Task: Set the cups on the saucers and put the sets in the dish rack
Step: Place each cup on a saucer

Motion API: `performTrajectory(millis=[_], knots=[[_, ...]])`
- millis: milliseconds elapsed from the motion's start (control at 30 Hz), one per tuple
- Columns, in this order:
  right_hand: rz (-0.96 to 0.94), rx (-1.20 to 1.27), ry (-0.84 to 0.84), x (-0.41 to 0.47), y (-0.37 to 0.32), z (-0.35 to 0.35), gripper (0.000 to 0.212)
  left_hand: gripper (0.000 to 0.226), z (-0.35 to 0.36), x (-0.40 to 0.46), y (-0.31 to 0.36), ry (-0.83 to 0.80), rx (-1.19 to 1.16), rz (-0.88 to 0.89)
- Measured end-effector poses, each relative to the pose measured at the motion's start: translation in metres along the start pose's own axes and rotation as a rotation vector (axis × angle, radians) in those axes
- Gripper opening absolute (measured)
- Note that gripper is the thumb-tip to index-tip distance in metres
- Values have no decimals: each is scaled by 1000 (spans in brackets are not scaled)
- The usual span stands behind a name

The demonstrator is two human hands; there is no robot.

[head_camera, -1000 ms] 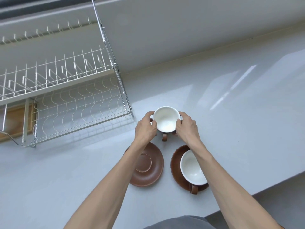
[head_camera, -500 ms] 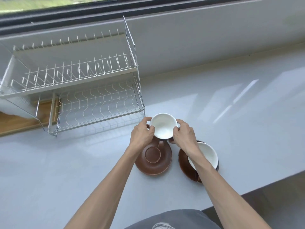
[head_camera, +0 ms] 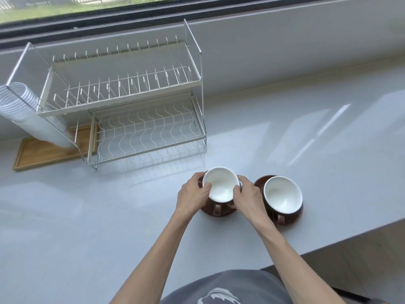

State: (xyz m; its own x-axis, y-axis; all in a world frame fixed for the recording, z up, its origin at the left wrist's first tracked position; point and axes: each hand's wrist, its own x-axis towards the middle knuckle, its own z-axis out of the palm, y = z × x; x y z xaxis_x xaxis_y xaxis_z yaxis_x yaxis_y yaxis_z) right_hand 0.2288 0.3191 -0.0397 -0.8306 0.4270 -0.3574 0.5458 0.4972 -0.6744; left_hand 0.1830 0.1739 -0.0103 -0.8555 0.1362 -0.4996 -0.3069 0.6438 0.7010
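A brown cup with a white inside [head_camera: 220, 186] is held at its rim between my left hand [head_camera: 192, 197] and my right hand [head_camera: 246, 197], right over a brown saucer [head_camera: 210, 212] whose near edge shows below it. The cup's handle points towards me. I cannot tell whether the cup rests on the saucer. To the right, a second cup [head_camera: 282, 195] stands on its own brown saucer [head_camera: 259, 182]. The two-tier wire dish rack [head_camera: 144, 130] stands empty at the back left.
A wooden tray [head_camera: 43, 152] lies under the rack's left end, with a white ribbed holder [head_camera: 26, 113] hanging on the rack's side. A window ledge runs behind. The counter's front edge drops off at the lower right.
Both hands have carried the cup from beyond the saucers towards me and lowered it over the left saucer. My view has tilted up, showing more of the rack and window.
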Motion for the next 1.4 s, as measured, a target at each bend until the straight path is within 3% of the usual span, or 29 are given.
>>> performTrajectory(millis=[433,933,1200,1400], knots=[[40,-39,-26,-2,8,10,43,52,1,-4,-10,-36,-29,-40],[29,0,-39,8,12,14,45,44,-2,6,-12,-50,-57,-40],[37,-113,74,1,6,3,39,39,-3,16,-19,9,-31,-6],[63,-25,-20,7,12,9,41,43,-5,22,-27,-43,-106,-49]])
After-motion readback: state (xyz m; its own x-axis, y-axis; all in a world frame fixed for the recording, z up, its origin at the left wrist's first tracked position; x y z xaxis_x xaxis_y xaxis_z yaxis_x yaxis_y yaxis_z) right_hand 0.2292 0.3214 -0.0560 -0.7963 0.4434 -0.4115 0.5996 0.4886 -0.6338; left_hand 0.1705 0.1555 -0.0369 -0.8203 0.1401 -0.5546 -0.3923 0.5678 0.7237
